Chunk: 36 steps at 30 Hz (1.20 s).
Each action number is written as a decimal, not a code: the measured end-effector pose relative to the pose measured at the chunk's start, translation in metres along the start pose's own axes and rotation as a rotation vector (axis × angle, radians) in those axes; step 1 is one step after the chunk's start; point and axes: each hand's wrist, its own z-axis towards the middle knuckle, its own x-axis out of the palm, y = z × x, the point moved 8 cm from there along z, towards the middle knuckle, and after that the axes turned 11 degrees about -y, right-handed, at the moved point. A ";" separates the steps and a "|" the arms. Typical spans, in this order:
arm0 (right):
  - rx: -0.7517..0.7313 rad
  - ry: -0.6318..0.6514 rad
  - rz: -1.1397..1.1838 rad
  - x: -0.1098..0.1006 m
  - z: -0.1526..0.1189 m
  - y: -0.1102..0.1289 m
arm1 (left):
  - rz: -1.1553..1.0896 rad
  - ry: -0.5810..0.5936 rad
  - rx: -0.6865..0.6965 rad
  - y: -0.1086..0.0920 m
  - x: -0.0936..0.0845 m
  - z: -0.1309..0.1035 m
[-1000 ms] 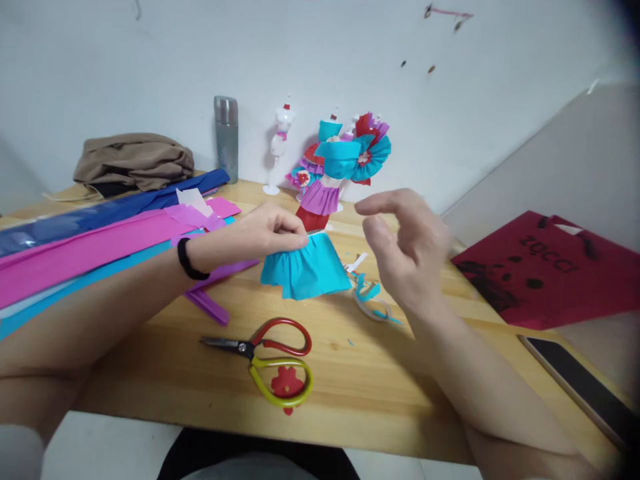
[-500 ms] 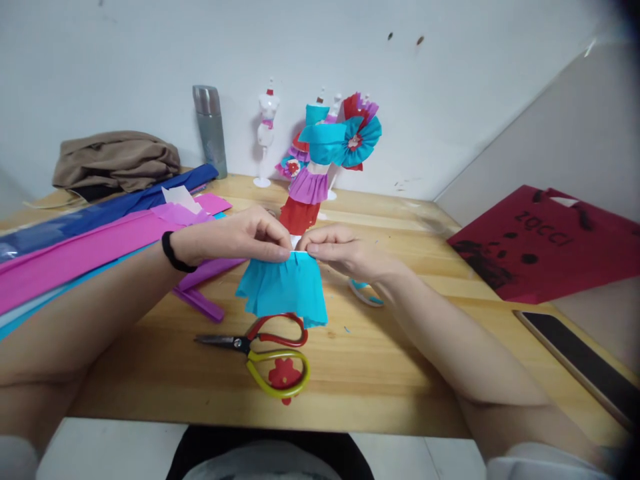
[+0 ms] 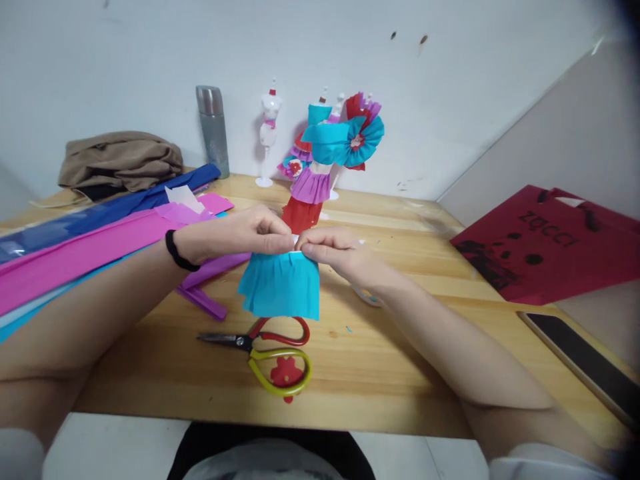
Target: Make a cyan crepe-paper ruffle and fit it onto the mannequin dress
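Note:
A turquoise crepe-paper strip, gathered into pleats along a white upper edge, hangs above the table between my hands. My left hand is closed, pinching that edge at its left part with thumb and fingers. Close beside it, my right hand pinches the same edge, also closed. The fingertips nearly meet and hide part of the white edge. Below the paper lie scissors with one red and one yellow handle. A red paper flower shows through the yellow handle loop.
Behind my hands stands a mini dress form in a turquoise, purple and red paper dress. Further back are a bare dress form and a bottle. Paper rolls and brown cloth lie left; a red bag and phone right.
My right fingers have shifted slightly left along the white edge, closer to my left fingers. The right end of the turquoise paper has swung in and hangs straighter. The view has shifted slightly.

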 end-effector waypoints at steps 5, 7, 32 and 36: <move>0.047 -0.125 -0.074 -0.003 -0.003 -0.001 | 0.012 0.012 -0.110 -0.002 0.010 0.000; 0.074 -0.114 -0.009 -0.002 0.000 -0.007 | 0.000 -0.013 -0.115 -0.002 0.008 0.001; 0.126 -0.198 0.427 -0.004 0.005 -0.014 | 0.289 -0.241 0.201 -0.043 -0.030 -0.008; 0.217 -0.182 0.511 0.002 0.003 -0.016 | 0.326 -0.213 0.215 -0.045 -0.026 -0.007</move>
